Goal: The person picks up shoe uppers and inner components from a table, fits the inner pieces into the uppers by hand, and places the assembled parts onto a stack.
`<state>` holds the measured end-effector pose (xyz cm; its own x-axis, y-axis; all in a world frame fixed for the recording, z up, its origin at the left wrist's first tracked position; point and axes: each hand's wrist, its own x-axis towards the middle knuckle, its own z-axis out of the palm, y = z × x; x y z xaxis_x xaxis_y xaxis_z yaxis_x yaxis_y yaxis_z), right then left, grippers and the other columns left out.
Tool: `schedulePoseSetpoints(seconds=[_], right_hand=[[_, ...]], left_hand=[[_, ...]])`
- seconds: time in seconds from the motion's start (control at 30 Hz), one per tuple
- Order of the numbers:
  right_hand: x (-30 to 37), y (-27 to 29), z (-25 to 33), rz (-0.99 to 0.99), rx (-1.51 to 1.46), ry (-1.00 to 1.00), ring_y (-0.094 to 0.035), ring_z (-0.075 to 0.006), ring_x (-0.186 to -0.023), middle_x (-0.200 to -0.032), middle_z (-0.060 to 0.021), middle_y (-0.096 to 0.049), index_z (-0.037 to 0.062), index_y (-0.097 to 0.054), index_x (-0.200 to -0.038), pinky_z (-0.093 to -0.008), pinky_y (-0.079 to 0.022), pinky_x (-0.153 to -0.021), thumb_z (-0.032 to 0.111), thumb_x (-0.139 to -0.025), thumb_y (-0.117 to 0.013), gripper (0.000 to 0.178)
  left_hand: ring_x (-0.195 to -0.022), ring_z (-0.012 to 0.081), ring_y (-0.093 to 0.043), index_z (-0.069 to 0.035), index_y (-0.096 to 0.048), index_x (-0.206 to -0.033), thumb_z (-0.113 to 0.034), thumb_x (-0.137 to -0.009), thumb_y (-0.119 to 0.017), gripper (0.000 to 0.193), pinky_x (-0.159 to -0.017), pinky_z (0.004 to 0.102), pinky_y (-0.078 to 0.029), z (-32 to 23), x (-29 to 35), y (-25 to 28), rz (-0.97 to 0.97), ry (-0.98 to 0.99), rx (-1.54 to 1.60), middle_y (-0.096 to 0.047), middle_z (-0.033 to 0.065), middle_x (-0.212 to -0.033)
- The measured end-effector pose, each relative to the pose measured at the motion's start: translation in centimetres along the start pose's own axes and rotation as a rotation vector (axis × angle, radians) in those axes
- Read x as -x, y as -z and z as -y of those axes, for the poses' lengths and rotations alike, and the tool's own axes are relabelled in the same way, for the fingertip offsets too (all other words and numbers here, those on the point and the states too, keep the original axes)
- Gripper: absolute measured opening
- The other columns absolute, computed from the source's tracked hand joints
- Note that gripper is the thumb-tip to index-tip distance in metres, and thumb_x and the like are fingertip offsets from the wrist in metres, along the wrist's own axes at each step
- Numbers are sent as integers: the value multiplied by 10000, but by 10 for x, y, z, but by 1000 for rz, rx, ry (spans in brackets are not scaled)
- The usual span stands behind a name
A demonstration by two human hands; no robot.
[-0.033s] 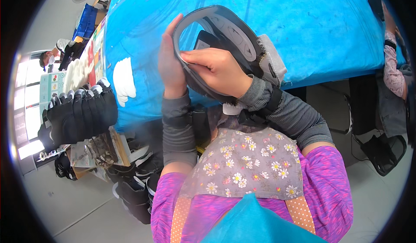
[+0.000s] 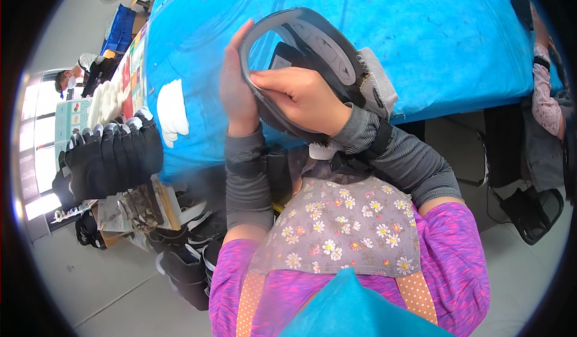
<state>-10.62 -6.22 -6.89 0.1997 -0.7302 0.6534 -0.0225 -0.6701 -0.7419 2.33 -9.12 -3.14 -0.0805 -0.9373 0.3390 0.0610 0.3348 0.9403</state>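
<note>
— above the bright-blue, sheet-covered table (image 2: 433, 42), near its edge, what is being held?

— a wide black fabric loop with pale grey lining (image 2: 336, 48) is held there, tilted so that its opening is shown. its rim is pinched by the bare right hand (image 2: 306, 97), thumb and fingertips clamped together on it.

— and the bare left hand (image 2: 234, 91)?

— it is laid along the outer wall, at the loop's nine o'clock, with fingers stretched out. the thumb is hidden, so whether anything is gripped cannot be told.

— what could go wrong from here?

— the rim could be lost if the pinch were loosened, since only a narrow edge seems to be caught. the curve might be sprung outward if the left hand's support were taken away. the frayed, pale grey fabric strap (image 2: 377, 81), at the right hand's three o'clock, might be snagged by the grey striped sleeve (image 2: 415, 160) just beside it.

— and where is the loop placed relative to the hands?

— from the right hand, the pinched rim is found at ten o'clock, and the far wall is arched from eleven to two. from the left hand, the loop is met at three o'clock, touching.
</note>
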Motion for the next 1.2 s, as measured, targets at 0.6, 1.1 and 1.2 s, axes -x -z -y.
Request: schedulePoseSetpoints(seconds=[0.6,1.1,1.2], right_hand=[[-81,96,-12,-66,721,203,-652,-350,-952,-1005,-154,-694,52,-688,-1045,-394,-530,-828,89,-856,-656,196],[-44,78,24,102,807,-35,-619,-332,-841,-860,-112,-628,34,-619,-895,-413,-502,-697,93,-830,-674,104],[-41,86,20,59,738,22,-628,-308,-824,-832,-97,-614,40,-616,-852,-403,-518,-685,78,-832,-638,48]], left_hand=[[-961,276,-635,-48,-639,-1060,-167,-802,-762,310,-807,370,-509,-33,41,-13,-299,-238,-1005,-653,120,-1048],[-778,234,-666,-13,-658,-858,-78,-807,-768,138,-715,329,-509,-22,44,20,-338,-86,-821,-704,120,-858],[-781,223,-666,-9,-653,-844,-81,-808,-774,145,-712,327,-510,-20,42,14,-346,-84,-752,-702,114,-866]])
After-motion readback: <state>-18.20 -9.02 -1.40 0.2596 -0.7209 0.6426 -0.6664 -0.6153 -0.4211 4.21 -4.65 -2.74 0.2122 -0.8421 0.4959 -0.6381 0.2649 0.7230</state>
